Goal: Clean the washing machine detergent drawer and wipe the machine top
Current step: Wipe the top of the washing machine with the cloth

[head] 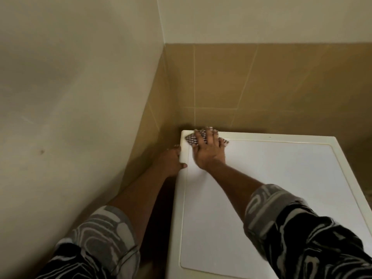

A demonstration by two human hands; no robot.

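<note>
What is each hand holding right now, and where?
The left hand grips the machine top by its left edge, near the far corner. The right hand presses flat on the middle of the checked cloth.

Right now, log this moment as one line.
step: wiping machine top | right hand: flat on checked cloth, far-left corner | left hand: grips machine top's left edge | drawer: not in view

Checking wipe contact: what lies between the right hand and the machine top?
The checkered cloth, under the right hand on the machine top; head view.
</note>
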